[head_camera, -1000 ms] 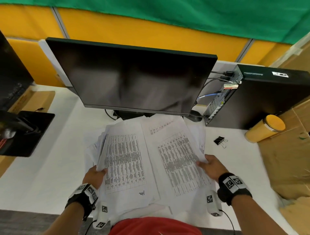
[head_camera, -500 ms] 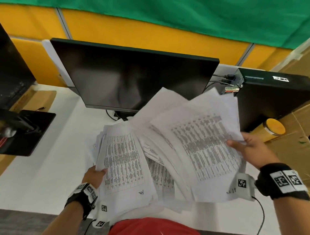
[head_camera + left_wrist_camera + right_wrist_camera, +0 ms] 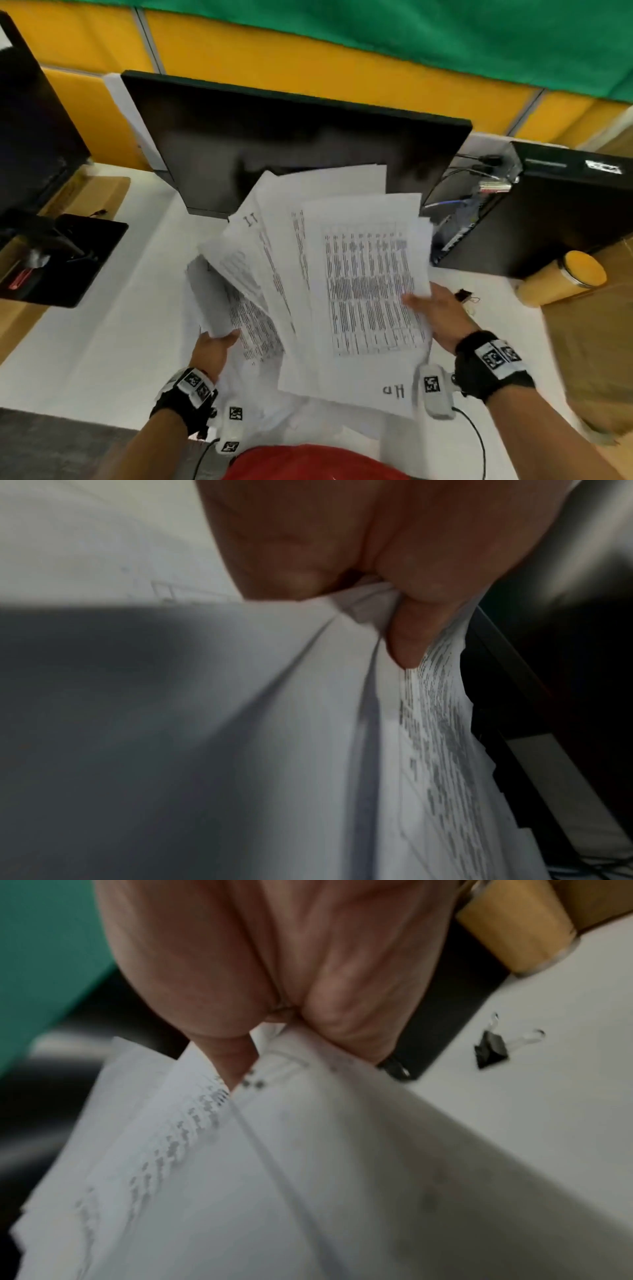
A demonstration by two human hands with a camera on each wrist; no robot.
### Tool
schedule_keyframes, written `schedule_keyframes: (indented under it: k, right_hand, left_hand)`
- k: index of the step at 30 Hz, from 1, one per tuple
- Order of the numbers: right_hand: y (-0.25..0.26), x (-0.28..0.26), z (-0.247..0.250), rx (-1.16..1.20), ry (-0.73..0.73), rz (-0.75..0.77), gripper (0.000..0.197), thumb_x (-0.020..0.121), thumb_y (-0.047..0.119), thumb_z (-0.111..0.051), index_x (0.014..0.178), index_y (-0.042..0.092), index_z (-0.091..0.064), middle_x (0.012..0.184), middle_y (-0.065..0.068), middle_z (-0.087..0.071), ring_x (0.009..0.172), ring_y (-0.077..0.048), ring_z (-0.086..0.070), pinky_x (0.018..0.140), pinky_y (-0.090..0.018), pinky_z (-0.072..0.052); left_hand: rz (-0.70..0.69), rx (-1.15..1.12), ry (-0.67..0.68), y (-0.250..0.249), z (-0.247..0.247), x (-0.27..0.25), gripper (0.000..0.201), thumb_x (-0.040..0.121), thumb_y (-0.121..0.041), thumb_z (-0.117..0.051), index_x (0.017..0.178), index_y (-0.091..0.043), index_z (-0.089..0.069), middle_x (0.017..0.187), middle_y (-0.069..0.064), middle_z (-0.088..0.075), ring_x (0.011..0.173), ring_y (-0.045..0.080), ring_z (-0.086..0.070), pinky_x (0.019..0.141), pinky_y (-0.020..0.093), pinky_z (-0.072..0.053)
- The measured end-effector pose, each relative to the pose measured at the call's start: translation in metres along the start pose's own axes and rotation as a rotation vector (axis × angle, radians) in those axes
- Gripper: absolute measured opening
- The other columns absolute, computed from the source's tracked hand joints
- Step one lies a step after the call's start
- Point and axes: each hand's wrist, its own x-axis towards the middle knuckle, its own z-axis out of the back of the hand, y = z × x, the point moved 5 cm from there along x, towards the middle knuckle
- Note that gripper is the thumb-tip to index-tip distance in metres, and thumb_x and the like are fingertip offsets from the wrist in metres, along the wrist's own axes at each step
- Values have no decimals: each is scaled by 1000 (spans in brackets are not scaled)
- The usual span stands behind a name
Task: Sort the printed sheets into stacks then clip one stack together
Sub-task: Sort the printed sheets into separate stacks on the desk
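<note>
Our left hand [image 3: 213, 349] and right hand [image 3: 435, 310] pinch unsorted sheets [image 3: 346, 274]; the clip [image 3: 463, 295] lies unused beyond our right fingers.

Bare white worktop [image 3: 113, 325] lay open to the left. A monitor [image 3: 291, 147] blocked the back; a computer case [image 3: 548, 212] and yellow canister [image 3: 561, 277] crowded the right.
</note>
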Motion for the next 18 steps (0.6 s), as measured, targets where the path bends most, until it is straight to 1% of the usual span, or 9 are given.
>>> schedule_keyframes:
  k: [4, 7, 9, 10, 11, 13, 15, 16, 18]
  right_hand:
    - [-55, 12, -34, -250, 104, -106, 20, 94, 15, -62, 106, 29, -69, 114, 2, -74, 109, -21, -68, 104, -49, -47]
    - [-77, 19, -44, -293, 123, -142, 17, 91, 23, -64, 104, 34, -68, 114, 6, -73, 110, -20, -66, 105, -50, -45]
    - [-76, 19, -48, -271, 108, -151, 18, 92, 22, -63, 105, 33, -68, 113, 6, -73, 109, -19, -66, 105, -49, -46]
    - [-72, 18, -52, -270, 108, -148, 19, 93, 21, -62, 105, 34, -68, 113, 6, -73, 109, -18, -66, 105, -47, -47]
    - [-68, 17, -55, -274, 111, -142, 19, 93, 20, -61, 105, 35, -68, 113, 7, -73, 109, -17, -66, 104, -46, -47]
    - [-59, 14, -60, -286, 115, -126, 20, 95, 20, -60, 106, 36, -66, 113, 8, -72, 109, -15, -66, 103, -43, -47]
    - [-52, 14, -61, -288, 113, -102, 21, 96, 19, -58, 108, 36, -63, 111, 10, -71, 108, -12, -65, 101, -38, -48]
    - [-49, 14, -62, -294, 113, -83, 20, 96, 20, -59, 107, 36, -63, 110, 10, -71, 106, -11, -66, 100, -36, -48]
    - [-45, 13, -60, -326, 122, -51, 16, 96, 23, -60, 105, 35, -65, 109, 11, -72, 102, -9, -67, 98, -34, -50]
  left_hand:
    - [107, -166, 129, 13, -20, 2, 65, 79, -27, -66, 133, 5, -48, 123, 22, -61, 106, 39, -62, 86, 40, -50]
    - [144, -407, 217, 19, -31, -3, 68, 81, -59, -64, 128, -11, -57, 120, 15, -66, 107, 30, -64, 99, 44, -47]
    - [128, -428, 247, 27, -35, 4, 96, 63, -75, -69, 137, -17, -50, 128, 8, -63, 116, 29, -60, 105, 48, -43]
    - [93, -376, 230, 22, -35, -4, 105, 57, -76, -73, 140, -18, -47, 132, 5, -60, 119, 28, -57, 107, 49, -41]
    - [28, -308, 224, 18, -35, -7, 105, 56, -72, -77, 140, -18, -45, 132, 3, -58, 120, 26, -56, 108, 47, -39]
    - [-99, -119, 173, 9, -38, -14, 86, 68, -45, -84, 139, -16, -45, 126, 0, -59, 114, 23, -55, 105, 39, -40]
    - [-148, 2, 73, 8, -39, -11, 71, 76, -21, -82, 137, -11, -47, 122, 4, -60, 110, 24, -57, 100, 37, -43]
    - [-142, 36, 34, 9, -38, -9, 70, 76, -20, -82, 136, -10, -48, 125, 7, -61, 112, 27, -58, 100, 39, -45]
    - [-95, 62, -23, 12, -35, -4, 75, 68, -28, -86, 132, -8, -52, 126, 11, -62, 112, 32, -60, 99, 44, -47]
